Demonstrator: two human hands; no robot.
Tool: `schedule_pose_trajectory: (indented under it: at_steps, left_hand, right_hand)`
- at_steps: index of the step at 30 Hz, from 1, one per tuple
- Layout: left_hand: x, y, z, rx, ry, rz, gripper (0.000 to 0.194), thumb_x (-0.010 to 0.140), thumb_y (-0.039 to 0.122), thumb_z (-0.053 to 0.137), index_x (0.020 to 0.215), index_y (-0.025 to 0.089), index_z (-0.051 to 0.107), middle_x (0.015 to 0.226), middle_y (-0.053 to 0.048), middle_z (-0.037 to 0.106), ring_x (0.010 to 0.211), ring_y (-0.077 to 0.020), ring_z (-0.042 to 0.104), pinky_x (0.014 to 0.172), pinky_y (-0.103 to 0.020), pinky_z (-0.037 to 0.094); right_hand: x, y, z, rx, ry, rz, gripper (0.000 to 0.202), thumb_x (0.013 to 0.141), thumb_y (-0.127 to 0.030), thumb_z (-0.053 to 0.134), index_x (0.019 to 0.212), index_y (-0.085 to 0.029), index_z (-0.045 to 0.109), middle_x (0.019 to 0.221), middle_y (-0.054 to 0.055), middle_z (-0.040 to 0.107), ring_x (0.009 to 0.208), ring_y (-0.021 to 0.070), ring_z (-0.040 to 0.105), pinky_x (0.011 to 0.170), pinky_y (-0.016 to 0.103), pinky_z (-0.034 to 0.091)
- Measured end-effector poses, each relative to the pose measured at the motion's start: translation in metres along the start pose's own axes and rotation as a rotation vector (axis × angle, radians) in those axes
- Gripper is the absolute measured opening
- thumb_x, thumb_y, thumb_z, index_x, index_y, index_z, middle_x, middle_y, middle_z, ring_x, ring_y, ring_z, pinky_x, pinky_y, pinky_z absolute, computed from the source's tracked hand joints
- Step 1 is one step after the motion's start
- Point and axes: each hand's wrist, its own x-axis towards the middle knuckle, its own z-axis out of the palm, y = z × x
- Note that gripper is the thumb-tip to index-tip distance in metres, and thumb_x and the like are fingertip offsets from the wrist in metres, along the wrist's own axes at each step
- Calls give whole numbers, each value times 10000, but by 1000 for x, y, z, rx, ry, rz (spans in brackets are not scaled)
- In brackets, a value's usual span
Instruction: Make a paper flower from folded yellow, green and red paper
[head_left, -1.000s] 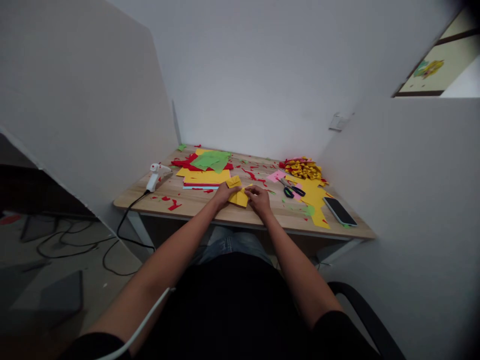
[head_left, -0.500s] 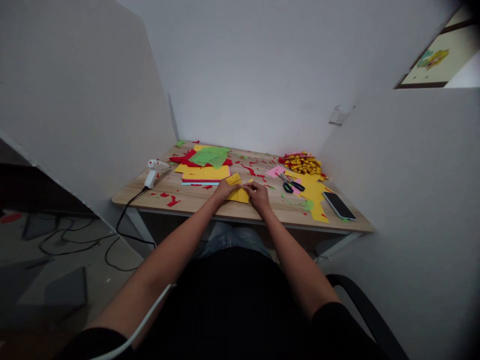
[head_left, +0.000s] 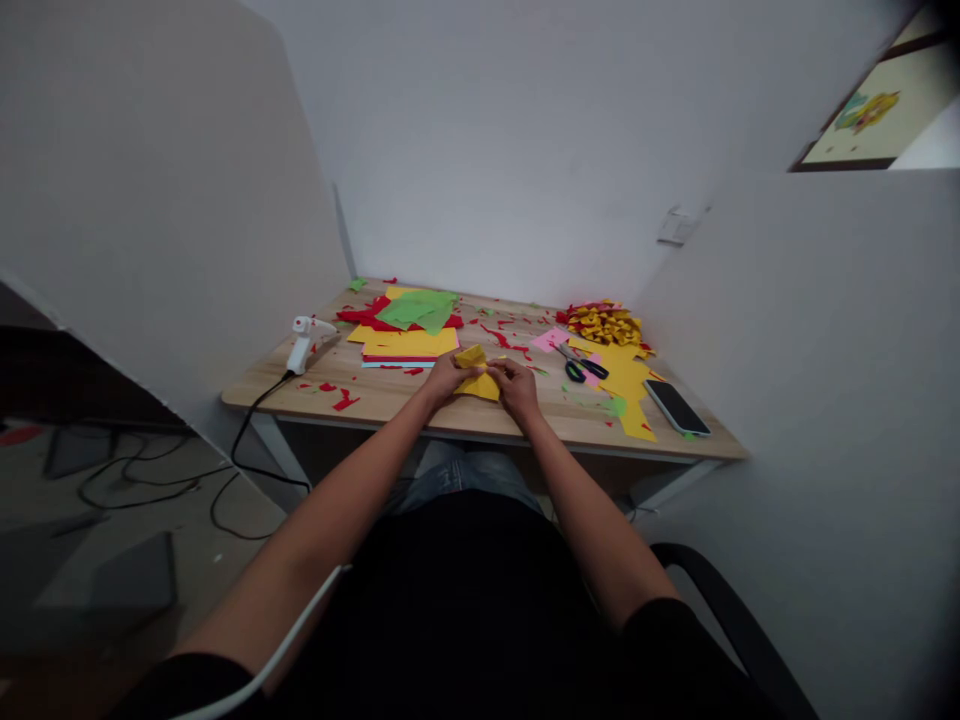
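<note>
A creased piece of yellow paper (head_left: 480, 385) is held between both hands at the table's front edge. My left hand (head_left: 445, 376) pinches its left side, fingers closed on it. From the right, my right hand (head_left: 515, 386) grips the paper near its middle with thumb and fingertips. The upper part of the paper stands up at an angle above my left thumb, and the lower part spreads out between the hands. Part of the paper is hidden behind my fingers.
The wooden table (head_left: 390, 400) holds a white glue gun (head_left: 301, 346) at left, stacked coloured paper (head_left: 416, 343) with green sheets (head_left: 420, 310) behind, and black scissors (head_left: 581, 366), a phone (head_left: 677, 408) and a yellow-red folded paper bundle (head_left: 606, 325) at right. Red scraps lie scattered.
The upper part of the yellow paper has changed its tilt and looks narrower. Both hands stay on the paper, with small finger shifts. The whole view has moved slightly.
</note>
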Motion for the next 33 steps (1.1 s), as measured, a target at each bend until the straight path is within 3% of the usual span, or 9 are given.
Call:
schedule_pose_trajectory:
  at_steps: [10,20,25,27,30,33]
  left_hand:
    - [3,-4,-1,-10,24,-42,338,950,354,619,1217,147,607,1195,-95,639,1007,-214,652,853,-415,575]
    - [-1,3,0,-60,11,-36,327,952,351,617,1206,145,611,1167,-91,649,975,-202,659,828,-397,582]
    - [-5,6,2,-90,-8,-23,270,946,352,627,1099,130,636,1013,-58,675,828,-157,660,738,-337,577]
    - [-6,7,2,-107,-7,-11,300,861,370,729,1005,122,643,897,-38,684,745,-145,648,700,-308,554]
    - [-6,8,4,-128,12,15,464,595,365,912,880,129,631,772,-21,689,689,-153,639,669,-277,506]
    - [-6,9,6,-141,37,38,544,455,339,949,838,144,615,754,-17,695,694,-163,641,666,-268,488]
  right_hand:
    - [-1,-1,0,-4,13,-8,266,973,-355,616,1163,-172,646,1161,73,671,961,202,674,831,394,583]
    - [-1,-2,1,-3,5,-26,271,975,-347,614,1186,-180,641,1208,84,660,998,207,667,863,411,575]
    - [0,-3,0,-10,29,-18,269,974,-349,615,1178,-175,643,1190,81,666,981,203,671,850,404,579]
    - [0,-4,0,-15,37,-16,271,974,-349,615,1180,-175,641,1189,81,665,982,203,671,850,405,579]
    - [-1,-4,0,-28,41,-17,275,972,-348,618,1183,-173,639,1189,81,663,987,207,670,851,408,578]
    - [-2,-4,-1,-39,46,-21,267,972,-348,618,1172,-173,642,1181,79,665,987,207,669,855,410,577]
